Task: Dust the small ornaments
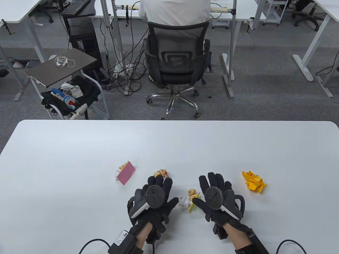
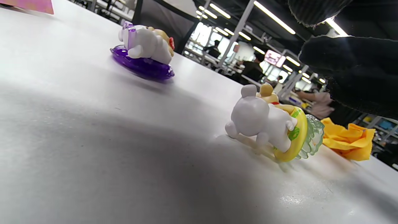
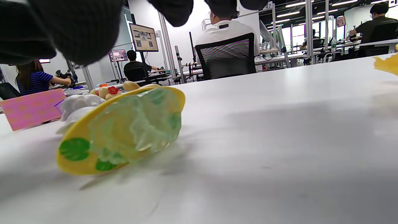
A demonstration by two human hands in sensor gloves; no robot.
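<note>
A small ornament (image 1: 188, 201), a white animal figure on a yellow ring base, lies tipped on its side between my two hands. The left wrist view shows its white figure (image 2: 261, 121); the right wrist view shows its green-and-yellow underside (image 3: 124, 130). My left hand (image 1: 159, 190) lies flat with fingers spread, its thumb close to the white figure. My right hand (image 1: 214, 187) also lies flat, its thumb at the yellow base. A second ornament (image 1: 161, 173) on a purple base (image 2: 143, 65) stands just past my left fingertips. A third ornament (image 1: 122, 167) sits behind a pink card (image 1: 126, 172).
A crumpled yellow cloth (image 1: 253, 181) lies on the white table (image 1: 79, 158) to the right of my right hand. Beyond the table's far edge a person sits in a black office chair (image 1: 176, 60). A small cart (image 1: 66, 79) stands at the left.
</note>
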